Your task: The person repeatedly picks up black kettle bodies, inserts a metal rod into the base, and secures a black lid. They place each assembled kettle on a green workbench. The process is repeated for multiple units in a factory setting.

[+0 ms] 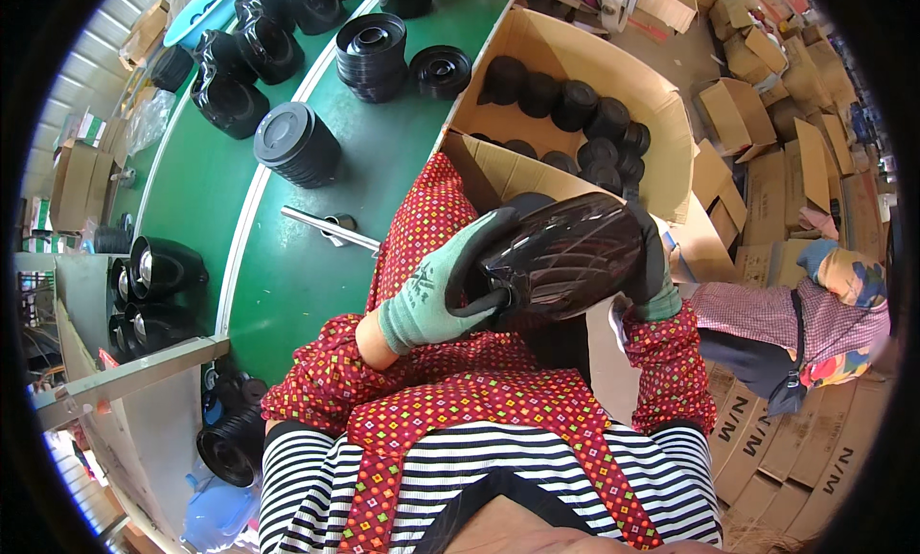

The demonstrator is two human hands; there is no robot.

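Green table point(287, 281) alongside — both hands point(436, 290) point(659, 281), part-curled, clasp a glossy dark shell point(575, 252) — long axis left-to-right.

- Right of centre: the shell point(575, 257) sits between left hand point(436, 290) and right hand point(657, 281).
- Upper left: a lid stack point(297, 147) stands on the workbench point(278, 276), a rod point(307, 219) below it.
- Upper right of centre: round parts point(578, 105) lie inside a carton point(613, 67).
- Right: a co-worker point(752, 310).

The black shell point(575, 257) between the person's green gloves point(422, 300) looks like smooth, glossy plastic, the gloves like knitted cloth with a dark, matt coating. To the left, stacked lids point(299, 150) of duller black plastic stand on a smooth green tabletop point(278, 238), while the open carton point(585, 57) to its right is matt brown cardboard
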